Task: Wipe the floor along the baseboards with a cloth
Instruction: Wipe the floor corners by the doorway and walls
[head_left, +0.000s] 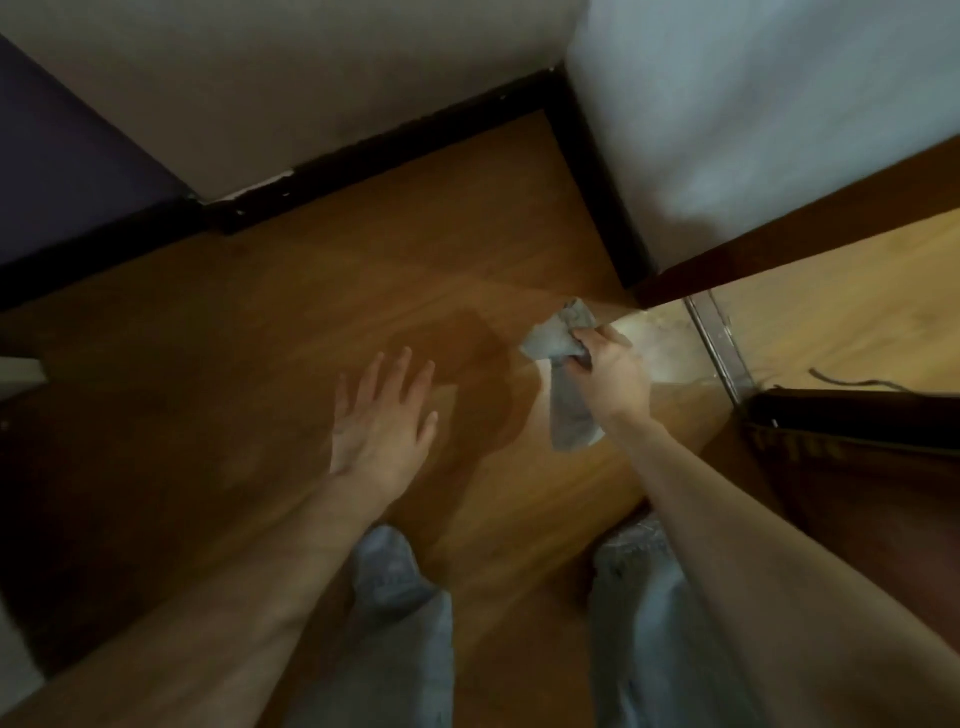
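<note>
Right hand (613, 374) grips 1 grey cloth (563, 374), fingers curled round its bunched middle; 1 loose end hangs down toward the wrist, the other pokes up toward the wall corner. Cloth sits near the outer corner where the black baseboard (395, 145) ends, just beside a brown door edge (779, 234). Whether the cloth touches the floor (260, 312) or is held just above it, cannot tell; the frame is blurred.

Left hand (382, 415) is spread, 4 fingers straight and apart, holding nothing, low over the wood floor. Contact with the boards: cannot tell.

Progress, as a judgement: a darker patch on the floor between the 2 hands may be a damp wiped area or only shadow. If damp, the stretch near the corner has had a pass. The long run of baseboard toward the left shows no clear wipe marks and likely remains to do.

Count: 1 cloth, 2 hands, 2 knees in pale trousers (400, 597), 2 baseboard runs meeting at 1 inner corner, 1 metal threshold strip (719, 343), 1 dark cable (852, 382) on the lighter floor beyond.
</note>
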